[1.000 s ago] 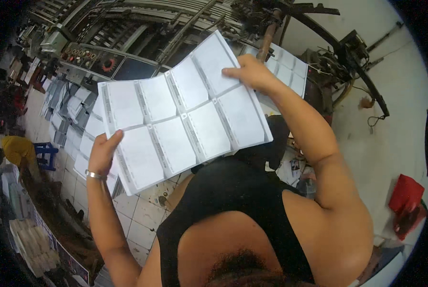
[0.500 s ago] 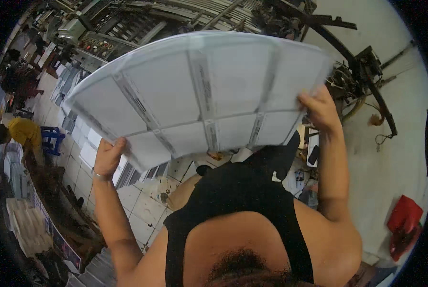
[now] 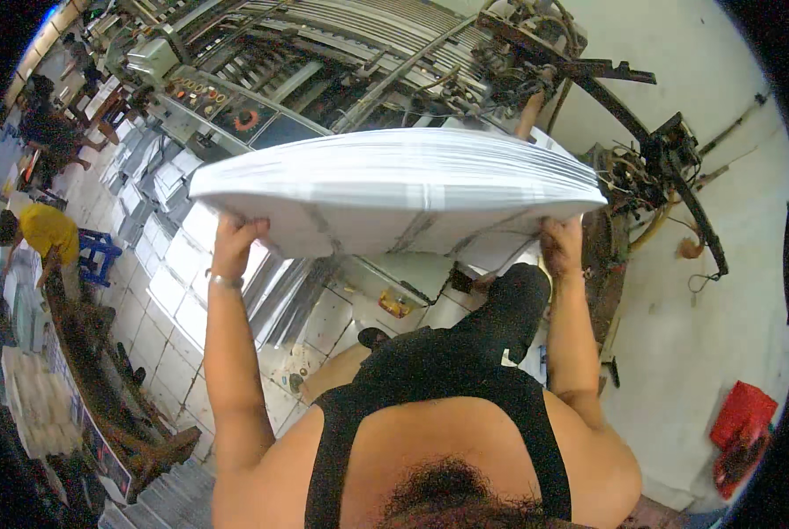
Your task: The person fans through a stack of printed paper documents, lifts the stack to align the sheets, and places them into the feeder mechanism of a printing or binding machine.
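Observation:
Between my two hands is a thick stack of large white paper sheets point(image 3: 394, 176), held up in front of me. Its top edges fan apart and its face, with grey printed bands, tilts toward me. My left hand point(image 3: 235, 242) is closed on the lower left edge, thumb on the near face. At the lower right edge my right hand point(image 3: 562, 242) grips the same stack, fingers curled around it. The fingers behind the paper are partly hidden.
A large machine point(image 3: 297, 79) with rails and a control panel stands ahead. Piles of paper point(image 3: 178, 273) lie at its left. A person in a yellow shirt point(image 3: 48, 231) bends near a blue stool point(image 3: 99, 257). A red bag point(image 3: 741, 414) lies at the right.
The paper stack has tipped, so its fanned top edges now show instead of its broad face. Both hands have moved closer together, and the right hand is lower.

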